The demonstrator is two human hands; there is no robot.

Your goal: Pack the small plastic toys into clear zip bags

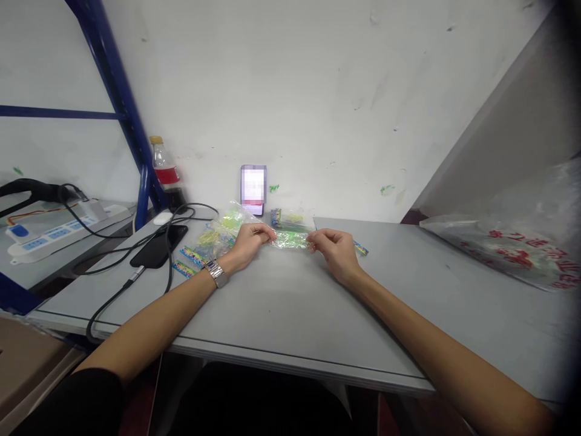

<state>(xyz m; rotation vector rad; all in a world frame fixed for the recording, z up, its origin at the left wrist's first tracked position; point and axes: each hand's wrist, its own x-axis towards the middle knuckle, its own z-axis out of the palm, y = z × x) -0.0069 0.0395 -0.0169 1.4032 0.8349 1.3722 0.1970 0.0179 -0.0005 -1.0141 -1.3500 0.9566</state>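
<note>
Between my two hands a clear plastic bag (291, 240) with green contents is stretched sideways above the grey table (272, 309). My left hand (247, 243), with a metal watch (215, 274) on its wrist, pinches the bag's left end. The right end is pinched by my right hand (334, 249). Beside my left hand lie clear bags with yellow-green contents (213, 235) and colourful printed strips (193, 255). Another printed strip (361, 248) shows just past my right hand. Behind the held bag is a further clear packet (290, 218) with a printed end.
A lit phone (253, 189) leans on the wall. To the left are a dark phone (158, 246) with a cable, a cola bottle (167, 175), a power strip (68, 233) and a blue metal frame (131, 130). A large plastic sack (512, 248) with red print stands at the right.
</note>
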